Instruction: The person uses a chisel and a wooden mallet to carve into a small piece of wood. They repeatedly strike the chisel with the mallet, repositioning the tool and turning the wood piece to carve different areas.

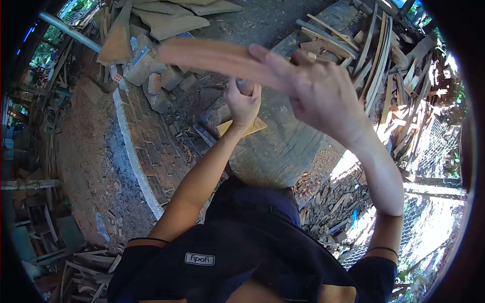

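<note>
My right hand [328,96] is raised over the log and closed round one end of a thick, slightly curved piece of wood [212,56]. Motion blurs the wood, which reaches out to the left above my other hand. Lower down, my left hand [243,106] is wrapped round an upright handle [245,87]. Only its rounded, greyish-brown top shows; whatever is below is hidden by the fist. A flat yellowish board [256,127] lies on the log [278,151] beneath my left wrist, partly covered by it.
Wood offcuts [172,22] are piled at the far left, with blocks and bricks [154,83] before them. Long curved strips [379,55] lean at the right near wire mesh [434,151]. A pale kerb [132,151] runs along the left; wood scraps [333,207] litter the ground.
</note>
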`<state>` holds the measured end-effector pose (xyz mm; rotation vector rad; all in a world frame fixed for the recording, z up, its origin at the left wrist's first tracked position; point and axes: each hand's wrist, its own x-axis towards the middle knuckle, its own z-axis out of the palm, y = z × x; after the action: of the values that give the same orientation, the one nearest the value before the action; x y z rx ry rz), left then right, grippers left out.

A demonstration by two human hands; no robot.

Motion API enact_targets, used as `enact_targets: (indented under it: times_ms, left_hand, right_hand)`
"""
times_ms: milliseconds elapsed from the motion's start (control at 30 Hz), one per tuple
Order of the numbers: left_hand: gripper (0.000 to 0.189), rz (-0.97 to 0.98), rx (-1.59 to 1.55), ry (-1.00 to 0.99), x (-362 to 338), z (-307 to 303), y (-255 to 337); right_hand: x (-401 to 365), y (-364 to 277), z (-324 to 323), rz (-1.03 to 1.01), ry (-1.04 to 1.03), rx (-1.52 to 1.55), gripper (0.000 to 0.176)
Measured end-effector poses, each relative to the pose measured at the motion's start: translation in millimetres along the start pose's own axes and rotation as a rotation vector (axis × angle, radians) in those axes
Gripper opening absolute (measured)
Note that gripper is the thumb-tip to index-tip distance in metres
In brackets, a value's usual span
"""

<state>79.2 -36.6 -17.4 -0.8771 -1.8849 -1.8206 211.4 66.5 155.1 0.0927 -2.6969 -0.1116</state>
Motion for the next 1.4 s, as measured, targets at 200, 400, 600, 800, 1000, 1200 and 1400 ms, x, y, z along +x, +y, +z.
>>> enact_targets:
  times_ms: [200,400,600,800,1000,1200,1400]
  left_hand:
    - [0.030,0.058,-0.025,0.036,-3.8,-2.1,1.6]
    - [0.039,-0.067,0.039,0.010,-6.5,-3.5,5.8]
    - [0.038,-0.129,-0.108,0.066,1.3,-8.9,-19.9]
    - [0.021,-0.443,-0.264,0.258,34.3,-38.4,-31.8]
    - [0.021,-0.665,-0.339,0.467,34.7,-64.5,-79.4]
    - [0.022,-0.645,-0.470,0.495,47.1,-66.8,-48.1]
    - [0.022,-0.528,-0.450,0.268,46.0,-43.1,-25.6]
  right_hand:
    - [-10.5,-9.6,15.5,0.119,0.074,0.123,0.074]
    - [-23.1,-17.4,15.5,0.205,0.237,0.220,0.078]
    - [-49.2,-19.2,43.3,0.346,-0.089,0.538,0.086]
    - [-117.3,-41.8,143.9,0.730,-0.146,1.049,0.084]
    - [-167.6,-61.3,209.2,0.748,-0.283,1.160,0.086]
    - [-167.1,-58.2,201.3,0.715,-0.315,1.065,0.085]
    - [-162.9,-66.3,194.0,0.773,-0.342,0.985,0.087]
